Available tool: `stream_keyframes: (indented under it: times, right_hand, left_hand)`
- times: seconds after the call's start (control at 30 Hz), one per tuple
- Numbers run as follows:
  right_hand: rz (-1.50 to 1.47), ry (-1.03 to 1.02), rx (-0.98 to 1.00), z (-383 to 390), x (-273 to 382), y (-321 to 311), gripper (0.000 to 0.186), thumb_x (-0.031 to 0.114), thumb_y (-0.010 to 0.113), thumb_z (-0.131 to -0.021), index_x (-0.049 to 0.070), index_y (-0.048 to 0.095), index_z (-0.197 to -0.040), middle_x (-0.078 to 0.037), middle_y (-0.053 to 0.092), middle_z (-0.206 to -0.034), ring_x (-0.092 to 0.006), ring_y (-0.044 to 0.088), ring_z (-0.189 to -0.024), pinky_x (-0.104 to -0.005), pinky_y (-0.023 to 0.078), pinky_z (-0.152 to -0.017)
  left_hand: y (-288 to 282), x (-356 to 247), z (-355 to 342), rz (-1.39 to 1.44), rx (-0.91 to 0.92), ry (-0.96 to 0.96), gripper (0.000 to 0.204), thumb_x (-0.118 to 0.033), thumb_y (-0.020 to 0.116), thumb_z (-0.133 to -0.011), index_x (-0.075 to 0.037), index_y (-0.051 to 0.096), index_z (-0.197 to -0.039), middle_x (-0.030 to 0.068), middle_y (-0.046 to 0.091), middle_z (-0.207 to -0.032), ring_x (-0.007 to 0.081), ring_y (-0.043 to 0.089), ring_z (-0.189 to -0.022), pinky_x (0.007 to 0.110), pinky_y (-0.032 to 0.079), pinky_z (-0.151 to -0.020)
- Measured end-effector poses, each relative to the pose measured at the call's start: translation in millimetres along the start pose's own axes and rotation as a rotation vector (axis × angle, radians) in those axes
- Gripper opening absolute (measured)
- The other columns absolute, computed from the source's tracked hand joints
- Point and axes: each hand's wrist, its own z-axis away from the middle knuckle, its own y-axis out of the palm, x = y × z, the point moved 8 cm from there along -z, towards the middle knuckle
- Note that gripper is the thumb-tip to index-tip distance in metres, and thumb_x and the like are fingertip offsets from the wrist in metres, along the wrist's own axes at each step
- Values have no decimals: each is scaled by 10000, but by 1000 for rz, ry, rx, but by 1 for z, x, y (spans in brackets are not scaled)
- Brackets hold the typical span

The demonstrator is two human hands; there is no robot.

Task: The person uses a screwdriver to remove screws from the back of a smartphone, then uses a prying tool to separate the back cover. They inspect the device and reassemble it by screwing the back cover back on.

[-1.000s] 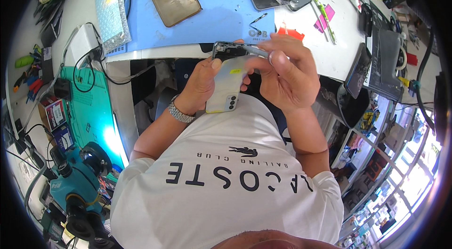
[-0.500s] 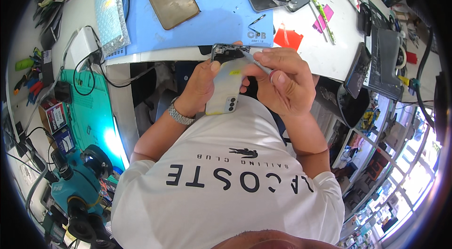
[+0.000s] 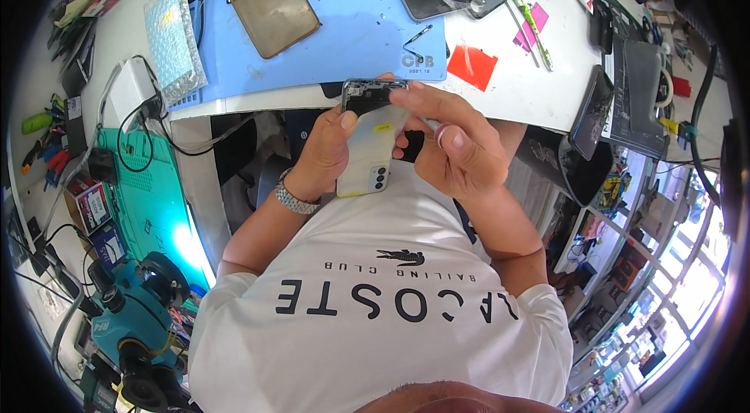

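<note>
- Just below the white bench edge (image 3: 500, 112): pale phone (image 3: 367, 153) gripped in left hand (image 3: 324, 153), fingers wrapped round its side.
- Right hand (image 3: 457, 149) pinching thin tool (image 3: 430, 125) against phone's dark top end.
- Blue mat (image 3: 344, 22) just beyond.

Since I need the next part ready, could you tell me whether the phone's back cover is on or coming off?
Coming off: the pale back cover is lifted from the dark phone body.

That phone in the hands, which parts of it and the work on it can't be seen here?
All in the head view:
- Phone: its front faces away; only the pale back shows.
- Slim tool: its tip is hidden behind the right hand.
- Left hand: its fingers are wrapped behind the phone.
- Open top end: parts too small.
</note>
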Motion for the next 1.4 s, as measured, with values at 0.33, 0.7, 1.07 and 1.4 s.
stream_keyframes:
  times: [0.33,0.7,1.07,1.4]
  right_hand:
    - [46,-127,-1,-8,6,0,190,-45,636,-948,-50,599,-1135,-236,673,-1138,-347,715,-901,-499,598,-899]
    - [-35,-119,-488,-4,-30,-20,661,-204,605,-894,4,284,-1434,-225,647,-1061,-265,722,-821,-318,650,-693]
    - [9,182,-401,5,-58,-31,666,-180,651,-885,-15,248,-1389,-248,631,-1043,-217,695,-890,-305,623,-766]
    - [2,119,-351,3,-60,-22,667,-180,657,-880,-10,255,-1383,-236,626,-1037,-212,689,-888,-326,628,-789]
  left_hand:
    - [4,-2,2,31,-9,13,975,-668,715,-863,-86,389,-1574,138,661,-1256,235,694,-1021,412,595,-905]
    - [-4,1,5,19,11,-66,1098,-760,694,-788,-147,301,-1608,214,639,-1259,300,673,-1035,445,567,-914]
    - [-11,2,8,29,7,-57,1145,-786,674,-779,-162,237,-1634,240,629,-1260,305,674,-1021,449,576,-894]
    - [-11,0,8,92,13,-17,1036,-695,746,-813,-105,371,-1578,250,657,-1240,298,707,-996,438,606,-881]
